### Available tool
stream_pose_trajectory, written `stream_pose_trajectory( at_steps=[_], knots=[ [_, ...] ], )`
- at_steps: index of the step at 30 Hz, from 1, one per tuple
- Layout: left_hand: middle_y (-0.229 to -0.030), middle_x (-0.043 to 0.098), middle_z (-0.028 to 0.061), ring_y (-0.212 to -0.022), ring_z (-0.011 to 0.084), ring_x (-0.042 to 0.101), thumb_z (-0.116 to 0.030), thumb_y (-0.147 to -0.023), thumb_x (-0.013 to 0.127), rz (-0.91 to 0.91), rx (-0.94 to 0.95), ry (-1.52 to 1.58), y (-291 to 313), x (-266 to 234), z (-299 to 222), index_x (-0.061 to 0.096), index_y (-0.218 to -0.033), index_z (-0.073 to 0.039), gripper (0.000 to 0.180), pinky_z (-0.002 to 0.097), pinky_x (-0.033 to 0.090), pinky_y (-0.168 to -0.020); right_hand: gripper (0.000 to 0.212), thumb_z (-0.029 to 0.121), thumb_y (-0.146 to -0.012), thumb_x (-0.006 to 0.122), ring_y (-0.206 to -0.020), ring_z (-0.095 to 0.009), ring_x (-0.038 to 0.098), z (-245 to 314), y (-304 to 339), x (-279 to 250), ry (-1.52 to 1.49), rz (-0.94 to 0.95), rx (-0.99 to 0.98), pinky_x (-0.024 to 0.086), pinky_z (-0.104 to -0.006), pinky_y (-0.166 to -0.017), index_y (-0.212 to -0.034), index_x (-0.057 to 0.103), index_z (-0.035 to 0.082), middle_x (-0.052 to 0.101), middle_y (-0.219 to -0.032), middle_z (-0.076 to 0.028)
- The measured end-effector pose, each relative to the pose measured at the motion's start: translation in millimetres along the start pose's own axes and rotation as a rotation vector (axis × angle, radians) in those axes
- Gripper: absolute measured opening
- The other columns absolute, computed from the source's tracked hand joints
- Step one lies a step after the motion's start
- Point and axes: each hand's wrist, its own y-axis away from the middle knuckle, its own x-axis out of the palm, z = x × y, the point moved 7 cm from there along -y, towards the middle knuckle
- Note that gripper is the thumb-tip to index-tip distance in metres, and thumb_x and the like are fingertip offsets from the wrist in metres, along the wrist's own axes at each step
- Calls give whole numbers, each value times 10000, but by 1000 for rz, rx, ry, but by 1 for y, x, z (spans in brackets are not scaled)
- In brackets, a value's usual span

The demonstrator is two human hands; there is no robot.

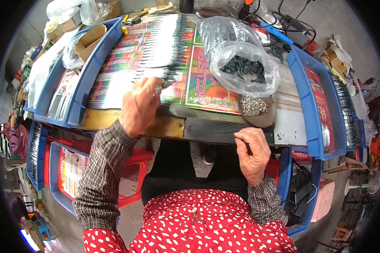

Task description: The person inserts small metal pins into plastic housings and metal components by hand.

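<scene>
My left hand (pixel 139 103) is closed at the near end of a long row of slim white-and-silver pieces with dark tips (pixel 162 44). A short piece with a dark end (pixel 167 84) sticks out from its fingers; the rest is hidden by the hand. My right hand (pixel 254 152) is at the table's front edge, thumb and forefinger close together in a pinch; anything between them is too small to make out. Just beyond it lies a round dark dish (pixel 264 120) heaped with small metal screws (pixel 254 106). Behind that, a clear plastic bag (pixel 226 84) holds small black parts (pixel 242 67).
Colourful printed cardboard (pixel 122 63) covers the tabletop. Blue trays stand at the left (pixel 80 92) and right (pixel 304 88). A lower blue bin (pixel 285 177) holds black parts beside my right arm. Black cables (pixel 299 27) tangle at the back right. A red stool (pixel 141 158) is under the table.
</scene>
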Motion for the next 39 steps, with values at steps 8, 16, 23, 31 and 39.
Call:
stream_pose_trajectory(
  at_steps=[8, 16, 23, 31, 39],
  knots=[
    [-949, 563, 164, -829, 368, 598, 38, -753, 582, 126, 18, -34, -27, 16, 45, 576, -1009, -49, 270, 434, 492, -719, 179, -75, -744, 682, -781, -268, 608, -4, 0, 6, -40, 17, 41, 493, -355, -713, -895, 641, 13, 627, -831, -101],
    [-931, 598, 135, -875, 333, 603, 17, -777, 605, 139, 28, -22, -35, 30, 55, 622, -998, -69, 238, 407, 488, -763, 179, -63, -740, 693, -781, -266, 610, -5, 1, 8, -18, 19, 44, 498, -360, -718, -892, 648, 20, 629, -827, -96],
    [-930, 618, 109, -903, 310, 603, 5, -771, 639, 92, 97, -107, -38, 37, 56, 643, -989, -86, 237, 397, 483, -781, 177, -51, -735, 701, -775, -268, 607, -3, 0, 9, 3, 23, 28, 499, -366, -720, -887, 649, 24, 626, -819, -91],
    [-909, 615, 96, -876, 294, 600, 13, -753, 648, 55, 141, -83, -40, 40, 55, 663, -981, -89, 250, 388, 483, -771, 175, -46, -733, 702, -782, -269, 606, -3, 2, 9, 17, 27, 15, 498, -368, -727, -882, 644, 24, 627, -821, -90],
    [-935, 637, 96, -865, 290, 615, 10, -757, 636, 5, 188, -104, -37, 37, 58, 668, -968, -75, 229, 388, 497, -764, 174, -42, -734, 699, -787, -274, 604, 0, 1, 12, 35, 39, -16, 496, -372, -735, -884, 645, 27, 628, -824, -88]
  ],
)
